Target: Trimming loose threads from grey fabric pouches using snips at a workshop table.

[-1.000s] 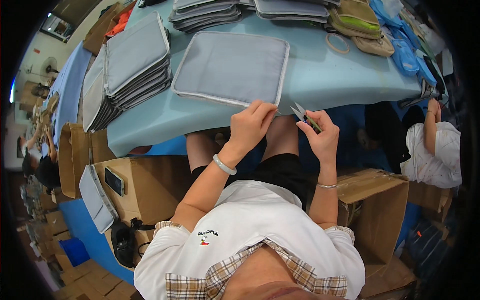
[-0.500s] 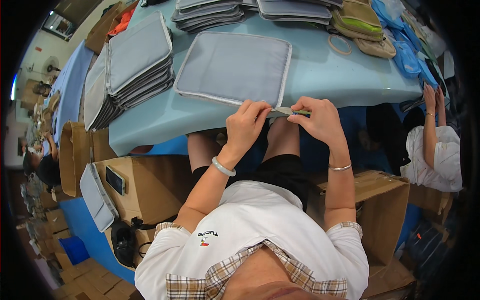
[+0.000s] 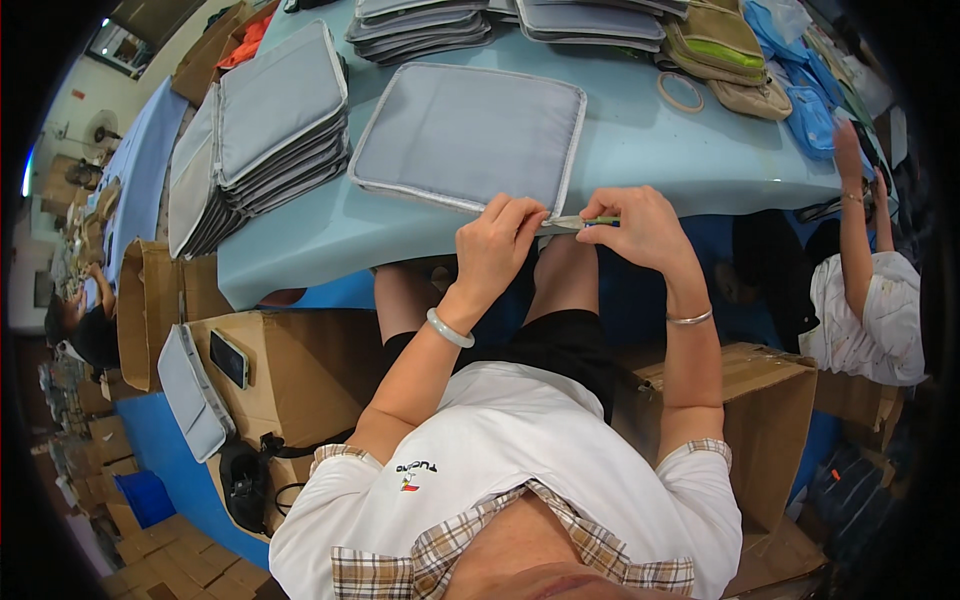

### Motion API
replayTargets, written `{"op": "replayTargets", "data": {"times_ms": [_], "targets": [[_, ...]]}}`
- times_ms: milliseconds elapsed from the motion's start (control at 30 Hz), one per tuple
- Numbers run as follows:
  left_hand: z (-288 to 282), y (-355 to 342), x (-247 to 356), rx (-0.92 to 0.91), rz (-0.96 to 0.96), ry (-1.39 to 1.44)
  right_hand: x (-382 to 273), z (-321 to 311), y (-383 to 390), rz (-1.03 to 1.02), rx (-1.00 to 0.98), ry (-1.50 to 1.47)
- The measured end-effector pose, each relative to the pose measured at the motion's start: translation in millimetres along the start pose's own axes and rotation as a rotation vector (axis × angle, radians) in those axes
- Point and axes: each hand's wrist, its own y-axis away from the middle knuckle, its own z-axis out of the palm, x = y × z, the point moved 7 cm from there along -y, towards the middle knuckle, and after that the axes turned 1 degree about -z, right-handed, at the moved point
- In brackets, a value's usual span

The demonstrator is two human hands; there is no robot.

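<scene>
Nearest the camera: two forearms rise from a white shirt (image 3: 520, 450), the left wearing a pale bangle (image 3: 449, 328), the right a thin metal bracelet (image 3: 690, 318). Left hand (image 3: 497, 245), fingers curled, pinches the near right corner of a flat grey pouch (image 3: 470, 135) at the table edge. Right hand (image 3: 640, 225) grips a small green-handled tool (image 3: 590, 221) (its tip lies against the pouch corner, just beside the left fingertips; the kind of tool cannot be told). The pouch lies flat on a light blue table (image 3: 640, 160), its near edge at the table rim. Below left: an open cardboard box (image 3: 300, 360) with a phone (image 3: 229, 358) and a grey pouch leaning on it. To the left on the table: a stack of grey pouches (image 3: 270, 130). Farther back: more grey stacks (image 3: 420, 25), olive and green bags (image 3: 720, 45), a ring (image 3: 680, 92), and blue items (image 3: 810, 115). Far right: another person's arm (image 3: 855, 225) reaches up to the table.
</scene>
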Motion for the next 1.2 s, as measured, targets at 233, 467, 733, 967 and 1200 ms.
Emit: {"op": "replayTargets", "data": {"times_ms": [233, 467, 733, 967, 1200], "targets": [[0, 0, -1, -0.009, -0.007, -0.025, 7, 4, -5, 0.054, -0.070, -0.092], [0, 0, 2, -0.016, 0.009, -0.017, -1, -1, -8, 0.032, -0.080, -0.059], [-5, 1, 3, 0.023, 0.026, 0.081, -3, 0, -9, 0.023, -0.103, -0.037], [-4, 34, -25, -0.030, -0.175, 0.294, 25, 14, 18, 0.063, 0.037, -0.377], [18, 42, -38, -0.004, -0.433, 0.300, 6, 34, 15, -0.077, 0.346, -0.311]]}}
